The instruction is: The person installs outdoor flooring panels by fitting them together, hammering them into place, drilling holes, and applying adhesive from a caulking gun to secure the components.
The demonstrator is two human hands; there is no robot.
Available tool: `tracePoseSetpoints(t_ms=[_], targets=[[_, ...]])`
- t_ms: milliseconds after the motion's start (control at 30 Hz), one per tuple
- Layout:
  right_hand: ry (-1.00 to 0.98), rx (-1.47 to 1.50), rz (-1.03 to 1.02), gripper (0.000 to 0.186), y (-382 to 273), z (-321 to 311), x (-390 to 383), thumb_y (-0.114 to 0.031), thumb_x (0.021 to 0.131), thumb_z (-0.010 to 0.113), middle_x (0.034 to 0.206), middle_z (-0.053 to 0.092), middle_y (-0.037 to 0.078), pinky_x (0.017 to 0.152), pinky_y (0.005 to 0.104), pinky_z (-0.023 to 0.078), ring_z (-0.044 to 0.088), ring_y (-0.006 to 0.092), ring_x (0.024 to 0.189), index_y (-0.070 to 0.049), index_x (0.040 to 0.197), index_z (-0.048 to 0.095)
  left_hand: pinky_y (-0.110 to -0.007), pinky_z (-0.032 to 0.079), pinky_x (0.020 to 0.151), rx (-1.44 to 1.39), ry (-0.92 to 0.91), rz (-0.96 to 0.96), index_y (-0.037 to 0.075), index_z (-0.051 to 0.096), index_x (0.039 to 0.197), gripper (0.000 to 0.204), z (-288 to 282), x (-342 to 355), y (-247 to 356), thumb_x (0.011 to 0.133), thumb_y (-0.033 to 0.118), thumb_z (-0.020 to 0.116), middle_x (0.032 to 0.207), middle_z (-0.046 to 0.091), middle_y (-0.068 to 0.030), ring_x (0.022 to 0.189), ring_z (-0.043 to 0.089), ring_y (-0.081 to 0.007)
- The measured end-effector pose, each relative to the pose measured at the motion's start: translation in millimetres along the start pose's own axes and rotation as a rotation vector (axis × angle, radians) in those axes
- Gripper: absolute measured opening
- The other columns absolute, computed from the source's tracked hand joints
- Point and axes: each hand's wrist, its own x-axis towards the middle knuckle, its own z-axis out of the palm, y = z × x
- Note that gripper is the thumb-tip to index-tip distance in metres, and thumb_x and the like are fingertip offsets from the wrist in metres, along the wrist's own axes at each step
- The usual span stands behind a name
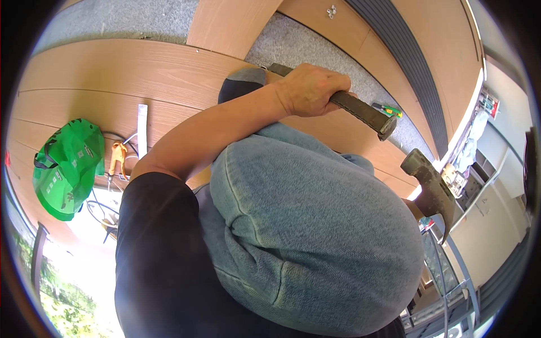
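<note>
My left hand (315, 90) is closed around a dark, worn metal bar (363, 112), which looks like a cold chisel with a battered, flattened end. The bar slants above the wood-look floor planks (107, 67), and its far end shows past my wrist near my grey-toed sock (242, 84). To the right, beyond my bent knee in jeans (315, 225), a claw hammer (431, 183) is raised, its dark head and curved claw in sight. Only a short piece of its handle shows. My knee hides my right hand and whatever it grips.
A green and yellow utility knife (387, 110) lies on the grey underlay (304, 48). At left are a green bag (70, 169), an orange-handled tool (117, 158) with cables, and a pale flat strip (142, 127). A dark grooved strip (403, 50) runs along the right. Small pale pieces (331, 11) lie at the top.
</note>
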Motion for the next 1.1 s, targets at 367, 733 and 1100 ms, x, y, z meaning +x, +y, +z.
tracePoseSetpoints(t_ms=[367, 733, 1100], targets=[[-0.178, -0.183, -0.178, 0.040, -4, 2, 9, -0.007, 0.104, 0.064, 0.112, 0.065, 0.017, 0.076, 0.0301, 0.054, 0.063, 0.0160, 0.081, 0.005, 0.138, 0.047, -0.043, 0.051, 0.057, -0.057, 0.063, 0.065, 0.011, 0.059, 0.088, 0.026, -4, -1, -1, 0.096, 0.029, 0.076, 0.074, 0.065, -0.0087, 0.067, 0.067, -0.0345], [-0.281, -0.300, -0.157, 0.041, 7, 11, 17, -0.010, 0.105, 0.063, 0.092, 0.065, 0.009, 0.065, 0.0263, 0.049, 0.060, 0.0118, 0.073, 0.001, 0.140, 0.045, -0.043, 0.052, 0.058, -0.054, 0.127, 0.060, 0.011, 0.060, 0.088, 0.025, -8, -3, -3, 0.095, 0.028, 0.077, 0.073, 0.066, -0.0099, 0.067, 0.067, -0.0352], [-0.222, 0.703, -0.769, 0.026, -63, -47, 38, -0.026, 0.106, 0.056, 0.079, 0.057, 0.001, 0.064, 0.0311, 0.048, 0.054, 0.0164, 0.063, -0.004, 0.117, 0.060, -0.045, 0.053, 0.059, 0.000, 0.130, 0.037, 0.011, 0.061, 0.086, 0.023, -15, -16, 1, 0.093, 0.025, 0.078, 0.074, 0.067, -0.0107, 0.069, 0.068, -0.0367]])
